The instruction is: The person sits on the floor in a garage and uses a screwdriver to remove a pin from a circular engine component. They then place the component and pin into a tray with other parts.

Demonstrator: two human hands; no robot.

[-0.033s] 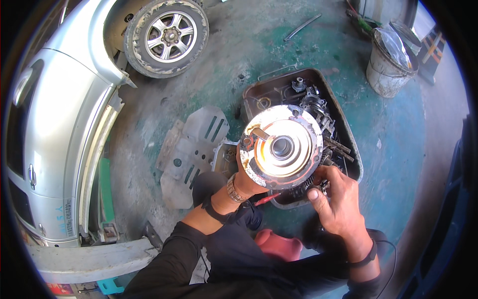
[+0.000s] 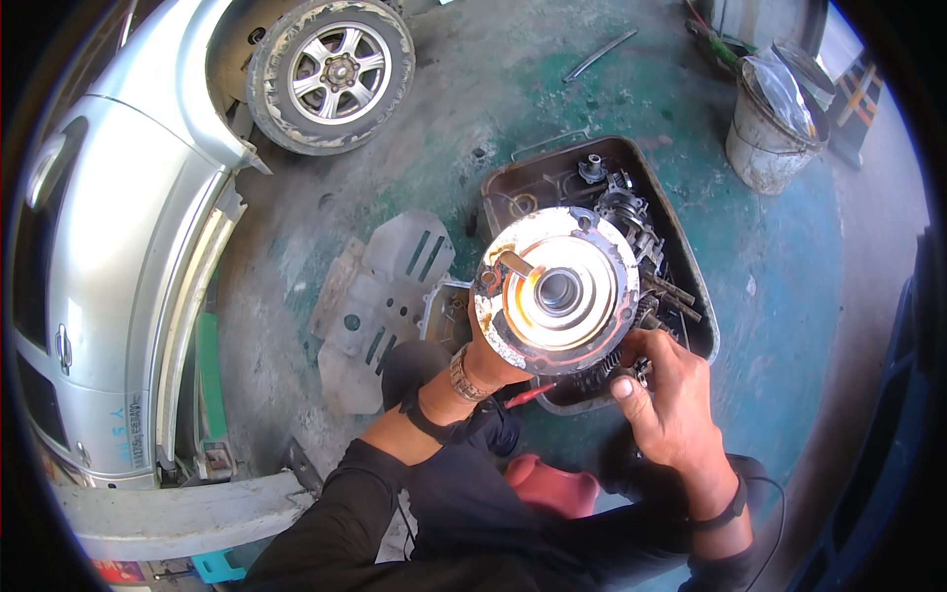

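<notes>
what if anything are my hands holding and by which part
Your left hand holds the round metal part at its lower-left side; whether your right hand grips anything can't be told.

The picture is bright and mostly sharp. Strong glare turns the inside of the round metal part (image 2: 604, 286) almost white, and the car (image 2: 148, 163) also shines. The tray (image 2: 557, 170) looks darker inside. Toward the black rim, straight lines are bending.
</notes>
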